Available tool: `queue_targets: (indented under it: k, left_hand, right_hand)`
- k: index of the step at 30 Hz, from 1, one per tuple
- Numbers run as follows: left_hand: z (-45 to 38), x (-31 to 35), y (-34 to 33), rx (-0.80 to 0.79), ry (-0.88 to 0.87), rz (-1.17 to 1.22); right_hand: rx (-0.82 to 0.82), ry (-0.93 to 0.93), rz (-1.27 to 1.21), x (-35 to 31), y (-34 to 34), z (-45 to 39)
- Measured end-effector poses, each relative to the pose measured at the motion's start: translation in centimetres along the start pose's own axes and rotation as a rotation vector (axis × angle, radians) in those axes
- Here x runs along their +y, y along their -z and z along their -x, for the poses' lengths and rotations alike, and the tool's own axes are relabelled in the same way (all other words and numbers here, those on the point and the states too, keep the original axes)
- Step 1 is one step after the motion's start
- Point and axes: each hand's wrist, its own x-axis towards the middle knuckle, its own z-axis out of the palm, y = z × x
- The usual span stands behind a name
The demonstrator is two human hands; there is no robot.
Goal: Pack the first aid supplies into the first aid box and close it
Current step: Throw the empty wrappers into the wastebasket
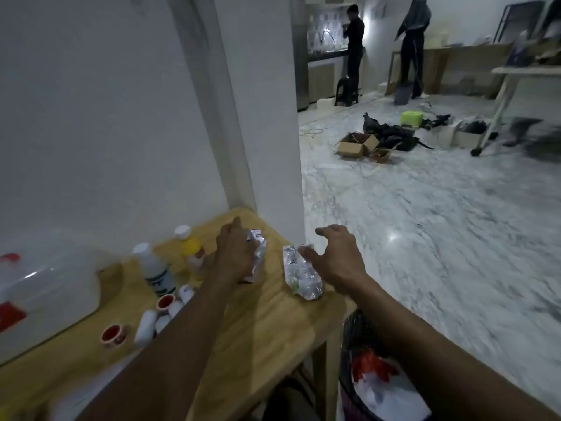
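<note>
Left hand [235, 253]: closed round a crinkled foil pack [256, 253], likely gathering it for packing.

Right hand [337, 256]: fingers spread, empty, hovering at the 3 o'clock edge of a second foil pack [302, 276] (silver, printed, lying flat).

Bottles [154, 268], tape rolls [113, 335]: loose at 9 o'clock on the table [273, 323].

Box [45, 287]: translucent, red-marked, far 9 o'clock; whether open, cannot tell.

At lower right, a black mesh waste bin [352, 344] holds crumpled paper. On the marble floor [440, 232] at upper right lie open cardboard boxes [358, 145] and a lime-green plastic stool [411, 118].
</note>
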Motion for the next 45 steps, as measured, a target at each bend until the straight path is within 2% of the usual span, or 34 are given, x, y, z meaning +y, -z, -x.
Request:
queue_targets:
  k: [5,10,15,25,29,34,40,45]
  left_hand:
    - [-0.2,-0.3,-0.9,-0.026,0.014,0.024]
    - [-0.1,-1.2,-1.9,0.075,0.019,0.071]
    - [-1.0,-1.4,-1.7,0.042,0.035,0.015]
    - [-0.4,-0.4,-2.0,0.327,0.002,0.181]
    - [-0.1,0.0,-2.3,0.237,0.004,0.173]
    - [-0.4,0.6,-3.1,0.096,-0.042,-0.086]
    - [-0.6,-0.1,-3.6,0.127,0.052,-0.123]
    - [0.6,1.1,-3.6,0.235,0.054,-0.090]
  right_hand:
    - [-0.015,-0.049,0.013,0.8,-1.0,-0.5]
    - [-0.041,-0.054,0.004,0.8,-1.7,-0.6]
    - [-0.021,-0.043,-0.053,0.8,-2.0,-0.7]
    - [0.077,-0.050,-0.262,0.8,-0.6,-0.1]
    - [0.096,-0.056,-0.307,1.1,0.9,0.3]
    - [0.102,-0.076,-0.295,1.5,1.4,0.3]
    - [0.138,-0.073,-0.295,1.9,1.6,0.7]
    - [0.153,-0.078,-0.320,2.0,2.1,1.0]
